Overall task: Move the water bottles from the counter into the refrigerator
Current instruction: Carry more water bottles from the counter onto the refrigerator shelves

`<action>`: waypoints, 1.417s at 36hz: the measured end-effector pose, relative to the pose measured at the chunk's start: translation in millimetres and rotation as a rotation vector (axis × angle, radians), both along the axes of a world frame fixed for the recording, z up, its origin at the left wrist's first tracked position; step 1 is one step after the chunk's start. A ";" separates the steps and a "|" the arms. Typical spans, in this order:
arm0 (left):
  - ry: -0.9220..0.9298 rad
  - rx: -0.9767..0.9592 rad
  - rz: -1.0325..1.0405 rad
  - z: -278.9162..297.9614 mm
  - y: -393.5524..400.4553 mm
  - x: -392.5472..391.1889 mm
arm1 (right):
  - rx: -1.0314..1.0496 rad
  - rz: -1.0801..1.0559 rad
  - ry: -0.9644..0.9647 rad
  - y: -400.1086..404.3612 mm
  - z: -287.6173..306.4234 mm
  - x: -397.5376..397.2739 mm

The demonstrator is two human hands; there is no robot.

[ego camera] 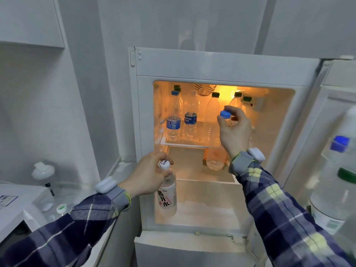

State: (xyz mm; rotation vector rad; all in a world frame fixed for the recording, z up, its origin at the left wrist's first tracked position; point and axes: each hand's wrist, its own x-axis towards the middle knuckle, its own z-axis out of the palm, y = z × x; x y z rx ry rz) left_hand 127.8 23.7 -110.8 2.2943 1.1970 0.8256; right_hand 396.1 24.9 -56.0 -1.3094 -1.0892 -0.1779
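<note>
The small white refrigerator (227, 66) stands open and lit orange inside. My left hand (148, 174) grips the neck of a white-capped bottle with a pale pink label (167, 197), held upright in front of the lower compartment. My right hand (236, 130) holds a clear bottle with a blue cap (225, 114) by its top, at the right of the glass shelf (185, 144); its body (215, 160) reaches below the shelf level. Several clear bottles stand on the shelf, among them one with a blue label (173, 120) and another (190, 118).
The open fridge door (339, 105) at right carries bottles (339, 182) in its rack. A white counter (17, 205) at lower left holds a green-capped bottle (61, 209) and a white dispenser (43, 173). A wall cabinet (30, 22) hangs at upper left.
</note>
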 end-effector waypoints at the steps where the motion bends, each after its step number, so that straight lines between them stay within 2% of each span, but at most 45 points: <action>1: 0.002 0.008 -0.004 3.9 2.8 3.8 | 0.007 -0.007 -0.004 6.1 4.0 4.1; 12: -0.006 0.054 -0.011 36.1 22.0 27.4 | 0.058 -0.057 -0.012 60.8 30.4 34.4; 19: -0.015 0.064 -0.024 39.6 27.5 33.3 | -0.083 -0.128 -0.064 90.8 29.1 57.3; 26: 0.006 0.050 -0.012 37.4 31.3 32.2 | -0.099 -0.118 -0.087 112.8 32.5 73.4; 44: 0.030 0.049 0.005 34.6 39.3 35.3 | -0.078 -0.098 -0.155 124.1 23.5 92.6; 51: 0.024 0.042 -0.005 34.9 43.2 39.8 | -0.097 -0.203 -0.168 106.6 17.6 79.9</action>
